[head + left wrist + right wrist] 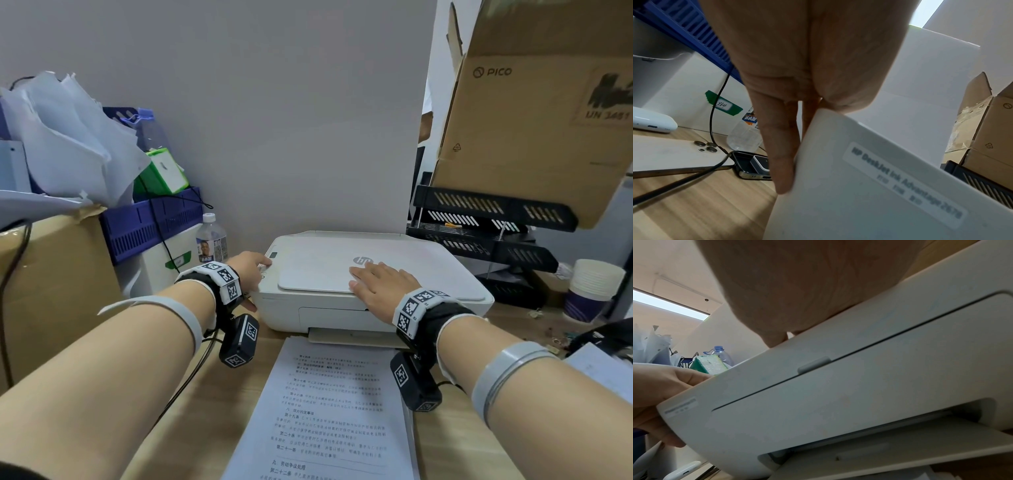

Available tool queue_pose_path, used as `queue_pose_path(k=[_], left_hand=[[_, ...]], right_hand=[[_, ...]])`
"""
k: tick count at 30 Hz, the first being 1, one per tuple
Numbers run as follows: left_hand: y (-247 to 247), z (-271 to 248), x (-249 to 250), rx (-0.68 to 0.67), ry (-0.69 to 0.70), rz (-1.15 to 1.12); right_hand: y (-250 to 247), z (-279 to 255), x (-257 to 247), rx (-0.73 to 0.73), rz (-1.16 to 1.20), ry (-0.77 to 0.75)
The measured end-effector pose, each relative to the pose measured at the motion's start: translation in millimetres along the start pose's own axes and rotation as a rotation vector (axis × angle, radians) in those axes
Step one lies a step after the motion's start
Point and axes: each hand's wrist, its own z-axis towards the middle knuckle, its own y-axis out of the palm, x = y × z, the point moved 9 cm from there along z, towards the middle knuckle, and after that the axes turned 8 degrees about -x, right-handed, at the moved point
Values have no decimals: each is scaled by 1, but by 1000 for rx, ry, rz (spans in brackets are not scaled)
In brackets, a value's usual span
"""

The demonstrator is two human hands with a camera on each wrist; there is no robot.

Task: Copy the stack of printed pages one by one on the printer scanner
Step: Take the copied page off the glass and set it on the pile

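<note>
Seemingly matt plastic printer [376, 274], wood-look desk [222, 404]

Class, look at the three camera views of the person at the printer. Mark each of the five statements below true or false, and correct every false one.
1. The scanner lid of the printer is raised. False: it lies closed.
2. The right hand rests flat on the lid beside the HP logo. True.
3. The left hand is holding a water bottle. False: it touches the printer's left front corner by the control panel; the water bottle stands apart, behind it.
4. Printed pages lie on the wooden desk in front of the printer. True.
5. The cardboard box at upper right reads PICO. True.
</note>
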Motion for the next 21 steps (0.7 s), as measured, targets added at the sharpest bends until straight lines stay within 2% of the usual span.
queue_pose_path(k=[21], left_hand=[[2,-4,2,10,13,-8]], right_hand=[[1,2,1,20,-12,2]])
